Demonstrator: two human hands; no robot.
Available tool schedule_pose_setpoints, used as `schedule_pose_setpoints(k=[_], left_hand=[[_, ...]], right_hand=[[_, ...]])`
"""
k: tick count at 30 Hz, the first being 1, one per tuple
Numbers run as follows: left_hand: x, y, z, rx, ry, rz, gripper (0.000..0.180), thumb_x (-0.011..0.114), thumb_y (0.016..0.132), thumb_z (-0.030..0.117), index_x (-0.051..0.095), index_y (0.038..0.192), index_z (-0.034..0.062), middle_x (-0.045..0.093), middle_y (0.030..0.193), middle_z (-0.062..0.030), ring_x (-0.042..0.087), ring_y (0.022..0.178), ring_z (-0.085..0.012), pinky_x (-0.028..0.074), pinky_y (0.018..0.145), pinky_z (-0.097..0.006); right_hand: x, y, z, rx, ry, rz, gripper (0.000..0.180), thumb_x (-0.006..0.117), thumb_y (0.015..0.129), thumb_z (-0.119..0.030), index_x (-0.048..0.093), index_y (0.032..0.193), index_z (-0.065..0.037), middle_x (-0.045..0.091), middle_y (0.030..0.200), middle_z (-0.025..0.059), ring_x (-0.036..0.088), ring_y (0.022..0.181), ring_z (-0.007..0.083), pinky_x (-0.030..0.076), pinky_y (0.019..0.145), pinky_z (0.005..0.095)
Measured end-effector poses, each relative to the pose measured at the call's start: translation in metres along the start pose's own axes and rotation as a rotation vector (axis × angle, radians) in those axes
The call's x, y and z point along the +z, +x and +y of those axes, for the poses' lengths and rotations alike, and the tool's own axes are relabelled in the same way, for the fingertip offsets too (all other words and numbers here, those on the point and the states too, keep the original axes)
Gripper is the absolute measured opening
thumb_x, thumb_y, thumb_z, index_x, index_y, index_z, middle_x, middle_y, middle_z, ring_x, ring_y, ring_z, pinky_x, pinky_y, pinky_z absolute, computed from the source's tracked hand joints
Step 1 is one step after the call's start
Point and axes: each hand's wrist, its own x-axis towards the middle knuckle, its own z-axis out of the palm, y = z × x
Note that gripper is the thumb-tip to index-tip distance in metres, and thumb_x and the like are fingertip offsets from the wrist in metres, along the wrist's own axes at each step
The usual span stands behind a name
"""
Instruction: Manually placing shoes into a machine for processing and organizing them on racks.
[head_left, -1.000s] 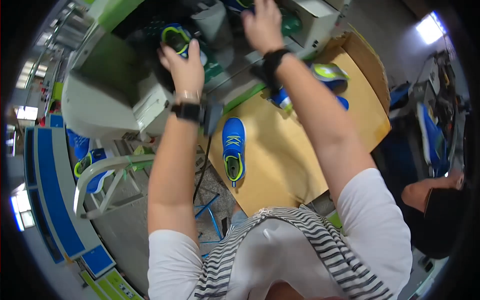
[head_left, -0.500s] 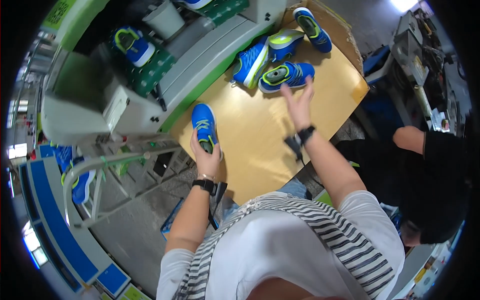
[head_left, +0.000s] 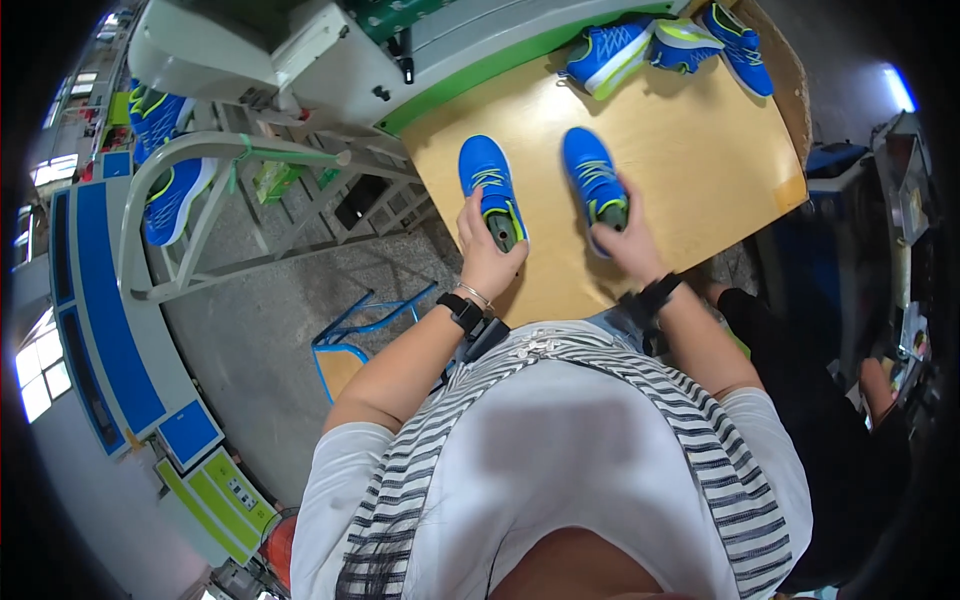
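Note:
Two blue sneakers with lime-green collars and white soles are side by side over the wooden tabletop (head_left: 440,150), toes pointing away from me. My left hand (head_left: 486,250) grips the left sneaker (head_left: 484,163) around its heel and collar. In my right hand (head_left: 632,240) is the right sneaker (head_left: 588,163), held by the heel end and slightly blurred. Dark grey forms show inside the openings of both shoes. Whether the right sneaker touches the table, I cannot tell.
Several more blue sneakers (head_left: 612,55) lie at the table's far right, beside a cardboard edge (head_left: 790,70). A grey-green machine (head_left: 450,85) borders the far side. On the left stands a metal rack (head_left: 190,150) with shoes. Another person in dark clothing (head_left: 800,370) is close on my right.
My right hand has taken a sneaker from the group at the far right and brought it beside the left one. My left hand still holds its sneaker. The view has turned.

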Motion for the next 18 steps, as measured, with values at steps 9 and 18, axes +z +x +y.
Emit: schedule_pose_setpoints(k=[9, 18], left_hand=[[-0.032, 0.064, 0.055, -0.344, -0.873, -0.051, 0.084, 0.065, 0.069, -0.006, 0.029, 0.144, 0.0062, 0.047, 0.131, -0.0134, 0.053, 0.115, -0.0249, 0.046, 0.096, -0.035], [-0.137, 0.175, 0.173, 0.164, -0.526, 0.25, 0.087, 0.062, 0.071, 0.0, 0.021, 0.147, -0.0012, 0.039, 0.136, -0.0178, 0.045, 0.121, -0.0259, 0.039, 0.102, -0.032]], right_hand=[[-0.022, 0.024, -0.044, 0.098, 0.253, 0.089, 0.064, 0.067, 0.083, -0.007, 0.037, 0.14, -0.006, 0.054, 0.121, 0.0141, 0.054, 0.111, 0.0197, 0.045, 0.096, 0.032], [-0.057, 0.216, -0.217, -0.703, -0.005, 0.386, 0.058, 0.072, 0.081, -0.019, 0.049, 0.133, -0.005, 0.062, 0.119, 0.0178, 0.062, 0.106, 0.0268, 0.047, 0.094, 0.033]])
